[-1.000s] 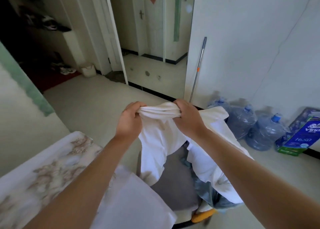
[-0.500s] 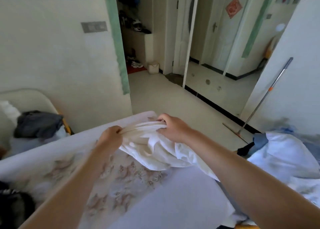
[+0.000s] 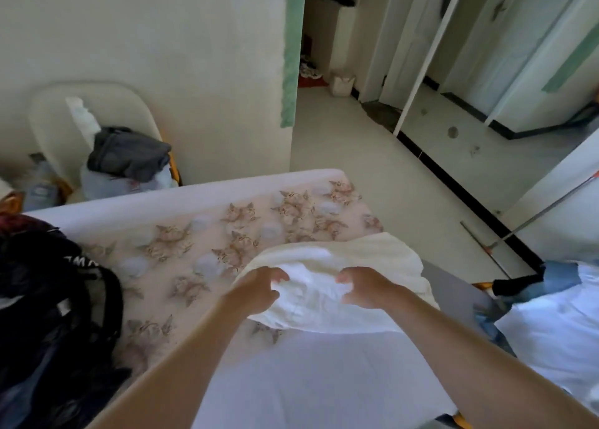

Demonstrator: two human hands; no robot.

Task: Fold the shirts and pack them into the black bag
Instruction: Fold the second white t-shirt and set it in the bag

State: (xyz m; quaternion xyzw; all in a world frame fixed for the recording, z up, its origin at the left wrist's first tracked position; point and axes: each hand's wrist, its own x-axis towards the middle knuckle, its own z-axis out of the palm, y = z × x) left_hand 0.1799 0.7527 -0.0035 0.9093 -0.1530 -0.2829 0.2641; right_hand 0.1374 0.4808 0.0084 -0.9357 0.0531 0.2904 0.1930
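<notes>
White shirt (image 3: 324,302) lay bunched on the floral tablecloth (image 3: 201,243), toward the table's right side. Left hand (image 3: 259,290) and right hand (image 3: 366,287) each grasped its near folds with curled fingers, one at either side. Black bag (image 3: 48,315) sat at the table's left edge, well apart from the shirt. More white clothing (image 3: 551,325) lay piled at right. A grey garment (image 3: 129,156) rested on a chair (image 3: 52,110) at far left.

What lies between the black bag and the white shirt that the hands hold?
In the head view, only bare flowered cloth lies between the black bag and the white shirt.
</notes>
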